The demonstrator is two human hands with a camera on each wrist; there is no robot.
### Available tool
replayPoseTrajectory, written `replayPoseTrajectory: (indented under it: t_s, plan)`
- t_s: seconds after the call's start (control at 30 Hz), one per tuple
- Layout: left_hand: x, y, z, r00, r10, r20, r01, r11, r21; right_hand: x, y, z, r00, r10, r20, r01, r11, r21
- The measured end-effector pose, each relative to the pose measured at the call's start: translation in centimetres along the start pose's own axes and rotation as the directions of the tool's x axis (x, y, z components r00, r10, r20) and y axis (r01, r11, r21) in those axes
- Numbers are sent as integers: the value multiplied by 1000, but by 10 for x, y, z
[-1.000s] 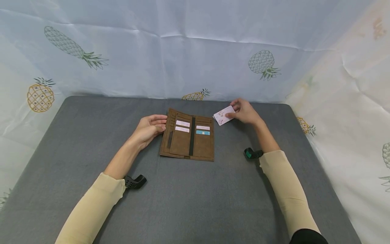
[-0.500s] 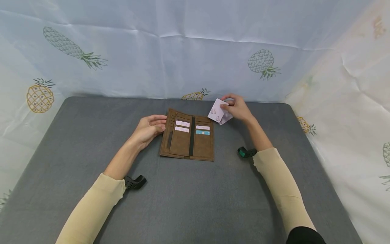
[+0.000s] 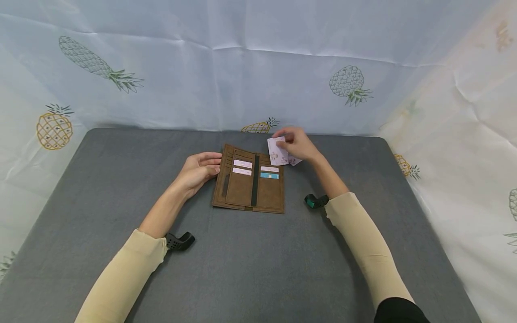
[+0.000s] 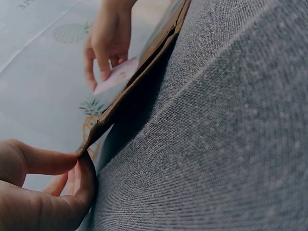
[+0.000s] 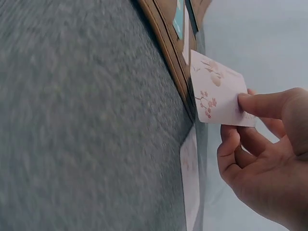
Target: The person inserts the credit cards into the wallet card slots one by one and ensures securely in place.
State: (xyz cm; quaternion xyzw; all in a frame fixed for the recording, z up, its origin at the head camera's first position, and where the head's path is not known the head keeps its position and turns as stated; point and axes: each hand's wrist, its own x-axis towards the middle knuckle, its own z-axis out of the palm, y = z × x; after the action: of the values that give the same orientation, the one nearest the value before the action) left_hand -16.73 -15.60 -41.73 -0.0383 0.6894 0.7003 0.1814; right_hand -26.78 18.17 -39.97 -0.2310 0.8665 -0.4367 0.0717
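A brown wallet (image 3: 239, 192) lies spread out on the grey table, with several pale cards and a blue card (image 3: 269, 176) showing from its slots. Thumb and fingers of my left hand (image 3: 194, 174) pinch its left edge, which is raised from the cloth in the left wrist view. My right hand (image 3: 300, 144) pinches a pale pink card (image 5: 216, 91) with a blossom print, thumb on its face. In the head view this card overlaps the wallet's top right corner. A second pink card (image 5: 190, 178) lies on the table beside the wallet, partly behind the held one.
The grey cloth-covered table (image 3: 258, 264) ends at a white curtain (image 3: 226, 80) printed with pineapples, close behind the wallet. Black wrist devices sit at both sleeve cuffs, near the tabletop.
My right hand has moved left, carrying one pink card away from the other, which stays on the table. The held card now reaches over the wallet's corner. My left hand has not moved.
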Motion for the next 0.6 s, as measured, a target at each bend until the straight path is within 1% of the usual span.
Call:
replayPoseTrajectory:
  t_s: [0.13,0.3,0.47,0.6]
  plan:
    - [0,0,0,1000,5,1,-5,1000,1,3,-3,6,1000,5,6,-5,1000,25]
    - [0,0,0,1000,7,0,-7,1000,1,6,-5,13,999,38,1,-38,998,48]
    - [-1,0,0,1000,7,-1,-7,1000,8,6,-7,17,995,96,-11,-95,992,87]
    - [-1,1,1,1000,6,-1,-6,1000,11,5,-8,17,989,147,-17,-145,987,74]
